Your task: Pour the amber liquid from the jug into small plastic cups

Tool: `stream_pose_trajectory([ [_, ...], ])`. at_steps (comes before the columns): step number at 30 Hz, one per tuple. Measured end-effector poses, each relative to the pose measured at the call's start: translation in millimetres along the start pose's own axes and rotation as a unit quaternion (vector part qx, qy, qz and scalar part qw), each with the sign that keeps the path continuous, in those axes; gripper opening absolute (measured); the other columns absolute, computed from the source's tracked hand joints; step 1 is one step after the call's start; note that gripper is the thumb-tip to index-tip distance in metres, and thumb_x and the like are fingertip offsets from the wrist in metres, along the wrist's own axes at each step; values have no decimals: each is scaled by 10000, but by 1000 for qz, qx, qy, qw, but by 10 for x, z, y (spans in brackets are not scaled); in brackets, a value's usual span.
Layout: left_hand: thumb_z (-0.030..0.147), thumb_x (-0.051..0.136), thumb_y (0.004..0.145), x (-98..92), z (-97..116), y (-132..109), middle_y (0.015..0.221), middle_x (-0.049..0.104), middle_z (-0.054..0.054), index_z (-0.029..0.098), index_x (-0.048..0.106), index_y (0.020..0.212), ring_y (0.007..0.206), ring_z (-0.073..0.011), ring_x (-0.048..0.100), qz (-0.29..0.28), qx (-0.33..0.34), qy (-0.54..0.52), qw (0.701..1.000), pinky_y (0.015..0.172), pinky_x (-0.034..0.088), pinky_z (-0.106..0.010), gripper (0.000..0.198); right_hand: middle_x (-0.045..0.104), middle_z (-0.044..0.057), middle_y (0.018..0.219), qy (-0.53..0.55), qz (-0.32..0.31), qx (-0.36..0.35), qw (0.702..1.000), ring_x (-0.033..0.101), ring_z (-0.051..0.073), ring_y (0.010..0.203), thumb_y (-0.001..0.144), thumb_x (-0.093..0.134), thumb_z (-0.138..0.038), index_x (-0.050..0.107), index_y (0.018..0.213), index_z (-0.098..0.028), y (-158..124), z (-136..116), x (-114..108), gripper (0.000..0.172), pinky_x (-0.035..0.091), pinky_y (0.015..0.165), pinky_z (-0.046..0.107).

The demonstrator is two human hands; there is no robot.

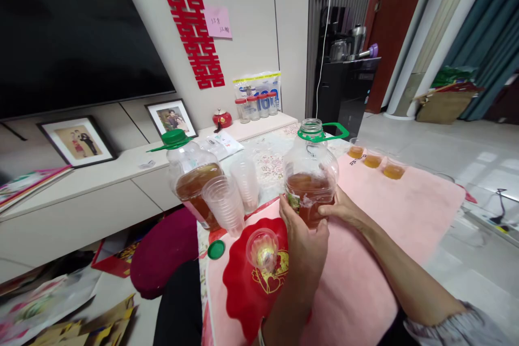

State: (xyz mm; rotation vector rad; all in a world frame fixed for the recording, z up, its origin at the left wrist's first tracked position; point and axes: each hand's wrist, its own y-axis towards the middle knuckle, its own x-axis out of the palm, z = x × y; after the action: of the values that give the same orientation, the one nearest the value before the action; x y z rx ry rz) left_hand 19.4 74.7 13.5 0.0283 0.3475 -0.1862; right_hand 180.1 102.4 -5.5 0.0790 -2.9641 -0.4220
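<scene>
Both your hands are clamped on the open jug [310, 173]. Your left hand [302, 238] wraps its near side low down, and your right hand [340, 208] presses against its lower right side with the fingers laid across the amber liquid. The jug stands upright on the pink cloth [377, 238] that covers the surface. Its long axis runs straight up and its uncapped mouth faces the ceiling. The green carry handle [330, 132] at the neck sticks out to the right. The liquid fills about the lower half.

Just in front of your left hand, an empty clear cup [263, 248] sits mouth up on the red mat [239, 286]. A loose green cap [216, 249] lies beside the mat at its left edge.

Further left, a second jug [192, 178] stands upright with its green lid on. A stack of clear cups [225, 203] leans against its front, and another stack [245, 178] stands behind that one.

Beyond the open jug, three filled cups [372, 160] sit in a row along the far edge of the pink cloth.
</scene>
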Motion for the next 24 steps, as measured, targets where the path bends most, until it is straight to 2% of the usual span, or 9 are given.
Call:
stream_pose_trajectory([
  [5, 259, 585, 873, -37, 50, -16, 1792, 50, -214, 45, 21, 1662, 1702, -292, 89, -12, -6, -17, 1000, 1408, 171, -476, 993, 570, 109, 1586, -16, 32, 6, 999, 482, 387, 1512, 680, 972, -434, 336, 1627, -322, -12, 49, -34, 1147, 374, 1269, 586],
  [11, 166, 603, 842, -84, 164, -99, 1773, 195, -190, 97, 133, 1654, 1674, -282, 221, 3, -48, -14, 999, 1403, 237, -483, 941, 662, 110, 1487, -30, 61, 8, 998, 587, 408, 1414, 627, 987, -443, 443, 1539, -321, -8, 67, -40, 1069, 468, 1196, 596],
  [17, 198, 604, 853, -95, 101, -288, 1722, 337, -205, 143, 257, 1625, 1622, -331, 354, 41, 11, 1, 999, 1357, 349, -519, 848, 753, 103, 1337, -64, 63, -2, 996, 666, 442, 1300, 615, 994, -441, 631, 1413, -304, -58, -115, -37, 888, 547, 1107, 603],
  [21, 227, 585, 901, -117, 115, -358, 1680, 417, -188, 159, 343, 1593, 1590, -325, 411, 53, 45, -10, 998, 1319, 419, -501, 737, 748, 93, 1341, -91, 66, -27, 993, 664, 464, 1288, 565, 1020, -469, 656, 1396, -334, -92, -213, -95, 917, 552, 1096, 641],
  [24, 216, 579, 919, -123, 130, -354, 1599, 525, -167, 180, 434, 1536, 1494, -288, 531, 62, 44, -57, 995, 1260, 490, -460, 634, 726, 92, 1374, -118, 84, -55, 988, 632, 487, 1320, 518, 1037, -506, 674, 1385, -350, -131, -252, -158, 953, 546, 1102, 650],
])
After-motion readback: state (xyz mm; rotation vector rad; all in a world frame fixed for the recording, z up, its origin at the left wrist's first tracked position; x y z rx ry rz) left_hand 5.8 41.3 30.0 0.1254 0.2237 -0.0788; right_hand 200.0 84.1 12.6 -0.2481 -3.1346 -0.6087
